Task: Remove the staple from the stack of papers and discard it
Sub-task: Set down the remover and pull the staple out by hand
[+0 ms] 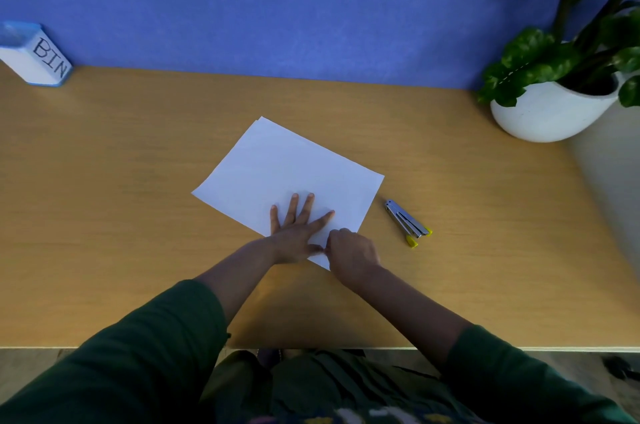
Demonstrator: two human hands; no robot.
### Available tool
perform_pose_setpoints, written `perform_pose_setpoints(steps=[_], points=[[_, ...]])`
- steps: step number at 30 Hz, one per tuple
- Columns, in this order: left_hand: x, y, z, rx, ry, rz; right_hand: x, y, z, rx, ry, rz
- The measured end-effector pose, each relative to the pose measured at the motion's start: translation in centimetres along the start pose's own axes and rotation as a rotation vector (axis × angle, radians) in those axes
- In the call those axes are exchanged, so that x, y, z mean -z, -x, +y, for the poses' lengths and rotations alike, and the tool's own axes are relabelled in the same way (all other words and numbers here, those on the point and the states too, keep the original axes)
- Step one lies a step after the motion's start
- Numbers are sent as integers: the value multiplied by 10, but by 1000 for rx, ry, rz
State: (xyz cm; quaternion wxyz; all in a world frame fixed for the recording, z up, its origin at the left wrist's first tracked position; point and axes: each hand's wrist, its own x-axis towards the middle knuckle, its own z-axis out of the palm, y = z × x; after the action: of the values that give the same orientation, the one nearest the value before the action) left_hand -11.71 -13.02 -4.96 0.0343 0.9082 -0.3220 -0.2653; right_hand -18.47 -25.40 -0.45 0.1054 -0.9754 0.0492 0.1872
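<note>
At frame centre, stack of papers (287, 177) lies on worktop (121, 181). Left hand (298, 233) flat, fingers spread, pressing it. Right hand (351, 252) curled at near corner, apparently picking staple; staple itself hidden. Next: pull free, carry to bin (34, 54), upper left.

White papers (287, 167), tan wood-grain desk (104, 181), blue wall (277, 0), silver-and-yellow staple remover (407, 222).

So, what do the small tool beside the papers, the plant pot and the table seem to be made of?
Tool: probably metal, since its body is silvery with a slight shine; the yellow tips look like plastic.
Plant pot: possibly ceramic or plastic; it is white, matte and faintly speckled, so I cannot tell which.
Table: wood or a wood-look laminate, light brown with fine grain lines and a smooth finish.
</note>
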Motion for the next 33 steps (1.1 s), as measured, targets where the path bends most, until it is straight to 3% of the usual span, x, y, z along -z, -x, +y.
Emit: perform_pose_setpoints(steps=[5,9,15,23,33], points=[[-3,3,-1,-19,-10,68,0,0,6,102,30,46],[4,11,-10,-110,115,133,4,-1,13,134,-31,21],[24,14,-4,-247,27,180,9,-4,18,137,-77,-9],[30,17,4,-209,93,165,15,-5,29,245,-154,-107],[32,19,3,-202,119,160,7,-9,29,349,-36,14]])
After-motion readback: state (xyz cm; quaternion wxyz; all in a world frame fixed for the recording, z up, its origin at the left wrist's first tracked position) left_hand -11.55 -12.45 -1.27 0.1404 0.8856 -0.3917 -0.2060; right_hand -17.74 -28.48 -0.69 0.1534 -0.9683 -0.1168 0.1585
